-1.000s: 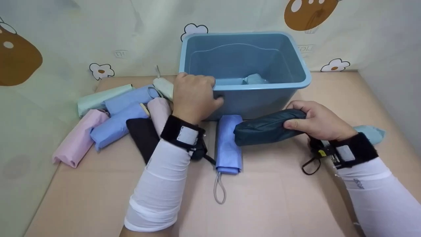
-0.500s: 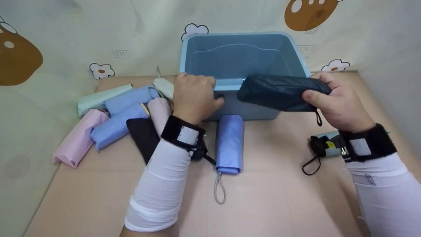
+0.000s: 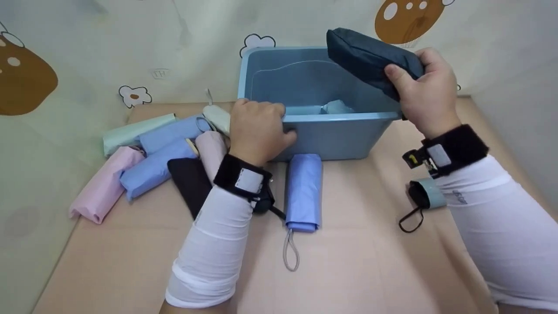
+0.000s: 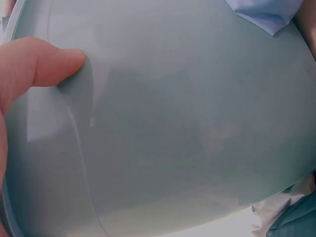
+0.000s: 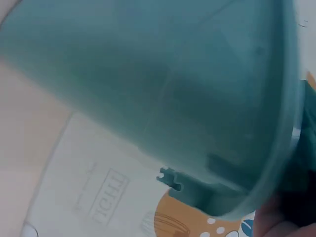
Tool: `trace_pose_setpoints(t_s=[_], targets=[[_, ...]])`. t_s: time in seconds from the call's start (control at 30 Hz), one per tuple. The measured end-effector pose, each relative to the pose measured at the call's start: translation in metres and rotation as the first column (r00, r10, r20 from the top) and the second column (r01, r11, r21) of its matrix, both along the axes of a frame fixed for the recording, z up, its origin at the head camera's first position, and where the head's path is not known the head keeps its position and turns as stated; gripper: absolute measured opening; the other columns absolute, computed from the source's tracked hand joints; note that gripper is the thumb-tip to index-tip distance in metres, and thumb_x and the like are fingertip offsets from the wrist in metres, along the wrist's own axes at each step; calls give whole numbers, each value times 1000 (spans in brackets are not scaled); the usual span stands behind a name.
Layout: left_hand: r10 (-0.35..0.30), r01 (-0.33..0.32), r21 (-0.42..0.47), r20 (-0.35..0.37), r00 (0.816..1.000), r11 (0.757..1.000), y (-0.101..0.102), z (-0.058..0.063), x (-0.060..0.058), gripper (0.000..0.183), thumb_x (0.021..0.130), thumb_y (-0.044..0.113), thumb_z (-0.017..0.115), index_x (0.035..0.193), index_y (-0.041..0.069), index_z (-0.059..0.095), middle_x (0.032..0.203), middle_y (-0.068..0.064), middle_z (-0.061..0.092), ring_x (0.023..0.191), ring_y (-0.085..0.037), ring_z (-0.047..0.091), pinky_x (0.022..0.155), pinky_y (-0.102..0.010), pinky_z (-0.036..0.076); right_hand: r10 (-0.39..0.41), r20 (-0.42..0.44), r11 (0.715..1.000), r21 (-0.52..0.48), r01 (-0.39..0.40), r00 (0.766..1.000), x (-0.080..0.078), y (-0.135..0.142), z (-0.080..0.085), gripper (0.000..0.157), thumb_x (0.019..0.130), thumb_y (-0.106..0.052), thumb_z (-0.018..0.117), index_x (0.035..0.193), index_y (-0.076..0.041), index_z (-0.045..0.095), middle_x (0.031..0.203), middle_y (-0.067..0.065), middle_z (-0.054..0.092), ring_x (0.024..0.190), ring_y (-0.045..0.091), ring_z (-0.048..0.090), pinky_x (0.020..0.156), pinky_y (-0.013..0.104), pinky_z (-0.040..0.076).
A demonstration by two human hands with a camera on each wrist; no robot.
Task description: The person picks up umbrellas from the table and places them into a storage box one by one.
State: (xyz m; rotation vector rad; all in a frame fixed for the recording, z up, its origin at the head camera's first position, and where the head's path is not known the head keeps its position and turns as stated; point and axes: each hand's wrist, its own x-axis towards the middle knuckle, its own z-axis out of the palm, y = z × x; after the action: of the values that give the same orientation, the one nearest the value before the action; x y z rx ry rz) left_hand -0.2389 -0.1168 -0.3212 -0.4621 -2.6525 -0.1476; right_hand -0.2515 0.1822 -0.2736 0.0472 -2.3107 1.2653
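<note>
My left hand (image 3: 259, 131) grips the front rim of a blue plastic bin (image 3: 331, 141) near its left corner. In the left wrist view the thumb (image 4: 59, 66) lies against the bin's outer wall. My right hand (image 3: 431, 91) holds a dark teal folded umbrella (image 3: 368, 56), thumb on its near side, above the bin's right part. The umbrella tilts, its far end up and to the left. Inside the bin a light blue item (image 3: 338, 107) shows partly; the front wall hides the rest. The right wrist view mostly shows the bin's wall (image 5: 123, 74).
Left of the bin lie several folded umbrellas, among them a pink one (image 3: 107, 185), a blue one (image 3: 159, 168) and a black one (image 3: 189, 183). A blue umbrella (image 3: 304, 192) with a grey loop lies before the bin. A light teal one (image 3: 433, 192) is partly under the right forearm.
My right hand has lifted the dark teal umbrella from in front of the bin up over its right side, tipping the far end upward. My left hand has stayed on the rim.
</note>
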Motion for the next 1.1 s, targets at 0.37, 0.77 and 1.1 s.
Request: trace_pose_setpoints(t_s=[0.37, 0.77, 1.1], targets=[[1, -1, 3, 20, 1000, 1000, 4, 4, 1, 43, 84, 51, 74, 70, 15, 56, 68, -3, 64, 69, -29, 65, 81, -47, 48, -88, 176, 916, 400, 11, 980, -22, -16, -1, 40, 105, -30, 63, 132, 0, 66, 122, 17, 63, 112, 29, 59, 90, 40, 48], [-7, 8, 14, -3, 1000, 1000, -2, 2, 0, 45, 82, 49, 75, 66, 16, 49, 61, -1, 56, 64, -28, 62, 78, -47, 47, 6, 250, 849, 510, -137, 968, -29, -28, 3, 45, 103, -5, 54, 148, -4, 59, 147, 21, 62, 140, 38, 57, 117, 52, 45], [-10, 10, 11, 5, 1000, 1000, -3, 1, 1, 44, 83, 49, 75, 67, 15, 51, 62, -1, 56, 63, -27, 60, 80, -48, 47, 20, 445, 768, 567, -299, 895, -38, -33, 10, 50, 99, -2, 49, 148, -4, 58, 151, 21, 58, 144, 42, 52, 116, 58, 44]])
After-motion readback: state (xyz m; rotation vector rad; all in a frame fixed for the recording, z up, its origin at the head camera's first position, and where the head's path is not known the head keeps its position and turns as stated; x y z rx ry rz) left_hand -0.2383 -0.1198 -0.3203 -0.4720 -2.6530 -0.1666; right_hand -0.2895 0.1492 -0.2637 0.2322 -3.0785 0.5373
